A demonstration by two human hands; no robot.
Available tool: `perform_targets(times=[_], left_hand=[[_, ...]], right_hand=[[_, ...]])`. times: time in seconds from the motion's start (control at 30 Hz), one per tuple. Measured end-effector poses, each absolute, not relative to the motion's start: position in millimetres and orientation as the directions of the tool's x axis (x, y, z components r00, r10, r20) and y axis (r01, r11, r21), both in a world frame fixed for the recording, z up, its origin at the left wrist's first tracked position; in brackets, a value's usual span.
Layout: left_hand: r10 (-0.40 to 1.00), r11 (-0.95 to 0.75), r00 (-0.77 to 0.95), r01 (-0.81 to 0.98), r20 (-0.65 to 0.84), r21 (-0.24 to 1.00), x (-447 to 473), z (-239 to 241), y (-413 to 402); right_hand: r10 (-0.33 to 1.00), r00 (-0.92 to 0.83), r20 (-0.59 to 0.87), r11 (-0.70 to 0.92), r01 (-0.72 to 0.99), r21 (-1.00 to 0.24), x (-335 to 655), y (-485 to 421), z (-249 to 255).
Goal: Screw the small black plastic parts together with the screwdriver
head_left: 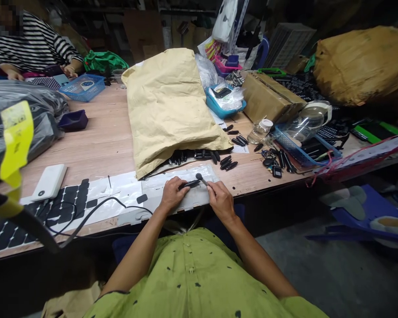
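Broadly, a wood-topped desk spans the view, bearing a big tan paper sack. Just in front of the sack lies a flat white board. Above the board, the right hand pinches a thin tool by its handle, and the left hand pinches a slim black piece. The tool's round dark head sits by the piece's tip, perhaps touching it. Similar black pieces lie at the sack's mouth.
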State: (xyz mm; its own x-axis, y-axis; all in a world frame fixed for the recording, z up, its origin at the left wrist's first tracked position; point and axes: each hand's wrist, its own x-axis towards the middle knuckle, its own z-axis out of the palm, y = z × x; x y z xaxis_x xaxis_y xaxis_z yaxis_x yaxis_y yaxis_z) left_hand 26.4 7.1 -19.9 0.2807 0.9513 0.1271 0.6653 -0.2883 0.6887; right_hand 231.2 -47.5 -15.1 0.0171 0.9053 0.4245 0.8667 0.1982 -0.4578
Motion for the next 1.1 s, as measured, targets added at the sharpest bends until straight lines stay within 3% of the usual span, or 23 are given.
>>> perform_targets(times=[0.23, 0.53, 0.67, 0.8, 0.93, 1.1], left_hand=[[0.975, -0.213, 0.159, 0.470, 0.155, 0.857, 21.3, -17.3, 5.3], [0.981, -0.180, 0.141, 0.392, 0.134, 0.902, 20.8, -0.2, 0.6], [0.963, -0.186, 0.252, 0.366, 0.095, 0.912, 20.9, 8.1, -36.3], [0.866, -0.118, 0.493, 0.359, -0.081, 0.926, 16.5, -3.3, -87.6], [0.815, 0.073, 0.454, 0.535, -0.360, 0.841, 7.5, -36.7, -104.6], [0.794, 0.226, 0.175, 0.804, -0.582, 0.550, -1.5, -61.9, -93.0]], right_hand=[[0.882, 0.067, 0.467, 0.035, 0.978, -0.207, 250.8, -29.3, -30.7], [0.875, 0.068, 0.479, -0.001, 0.990, -0.139, 241.6, -27.5, -36.0], [0.877, 0.068, 0.477, -0.004, 0.991, -0.133, 242.0, -26.1, -36.9], [0.877, 0.068, 0.475, -0.004, 0.991, -0.134, 241.6, -26.3, -37.2], [0.871, 0.063, 0.488, -0.001, 0.992, -0.127, 241.6, -26.0, -37.2], [0.866, 0.060, 0.496, 0.000, 0.993, -0.120, 241.6, -24.7, -39.1]])
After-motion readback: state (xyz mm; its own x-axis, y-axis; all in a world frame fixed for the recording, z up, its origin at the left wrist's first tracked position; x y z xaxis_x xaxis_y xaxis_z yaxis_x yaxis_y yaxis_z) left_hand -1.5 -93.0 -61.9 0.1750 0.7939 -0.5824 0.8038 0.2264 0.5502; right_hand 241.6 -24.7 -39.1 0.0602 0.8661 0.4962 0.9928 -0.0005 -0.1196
